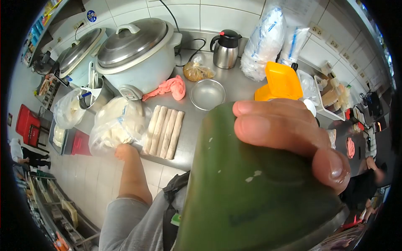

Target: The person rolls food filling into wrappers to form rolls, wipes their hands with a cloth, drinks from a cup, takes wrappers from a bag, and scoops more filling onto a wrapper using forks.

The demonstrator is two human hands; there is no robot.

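Very close to the camera, my right hand (pixel 289 134) is closed on a large green tapered object (pixel 255 184) with a smooth surface and pale specks. Its exact kind cannot be made out, and it covers much of the lower right of the view. At the counter's front edge, my left hand (pixel 122 152) is closed on the lower edge of a clear plastic bag (pixel 119 119) filled with something pale. To the right of that bag lie several long, pale, floury dough rolls (pixel 163 131), side by side.
Behind are a large lidded cooker (pixel 134 54), a pink cloth (pixel 169 88), a metal bowl (pixel 208 94), a steel jug (pixel 226 50) and a yellow container (pixel 282 81). A white basket (pixel 331 111) stands on the right. Another person's hand (pixel 372 164) shows at far right.
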